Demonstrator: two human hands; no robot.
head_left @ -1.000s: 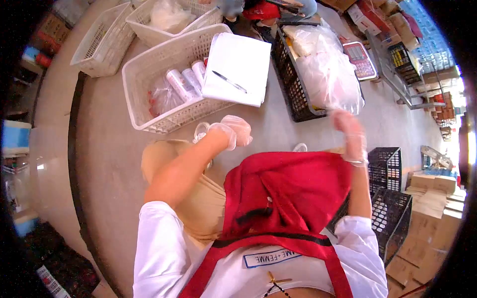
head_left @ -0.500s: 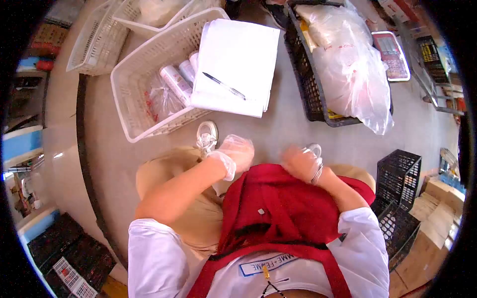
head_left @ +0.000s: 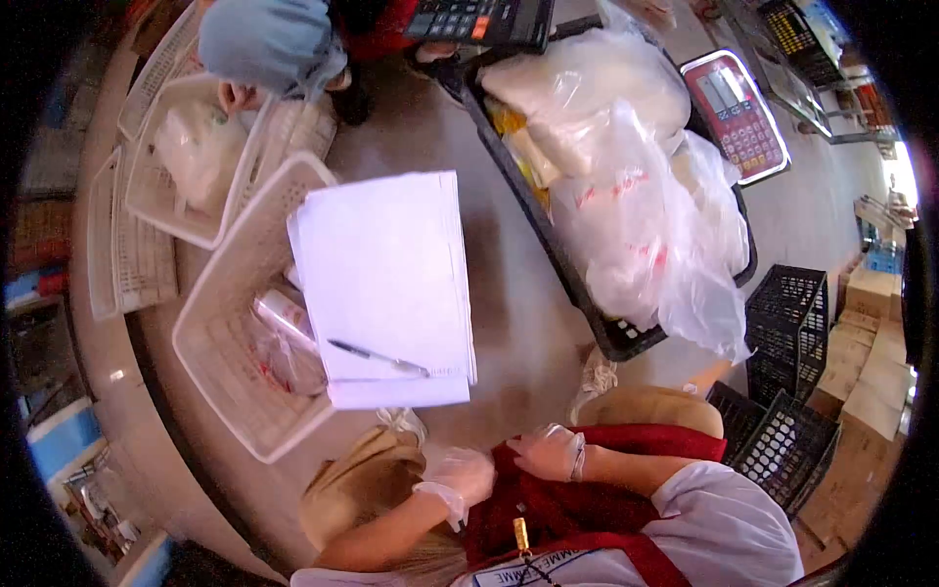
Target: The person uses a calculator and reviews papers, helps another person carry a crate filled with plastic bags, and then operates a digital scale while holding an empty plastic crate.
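Right hand [head_left: 548, 452] has come in from the crate side and now lies over the apron [head_left: 562, 507], close beside the left hand [head_left: 462, 476]. Both wear clear gloves with the fingers curled partway; whether either grips the cloth cannot be told. Neither is at the paper or the bags, and the gap between the hands is small.

Ahead, the paper [head_left: 381, 274] sits across the right rim of the white basket [head_left: 215, 342], overhanging it, with the pen [head_left: 377, 358] lying near the paper's near edge. Rolls [head_left: 284, 318] lie inside, partly under it. To the right, bags [head_left: 626, 235] fill the black crate [head_left: 626, 344], and a loose end droops over its near right corner.

Bare floor [head_left: 509, 323] runs between basket and crate, widening toward the knees. The shoes [head_left: 595, 377] bound it on the near side; a co-worker's blue cap [head_left: 264, 44] and a calculator [head_left: 484, 20] now show at the far side.
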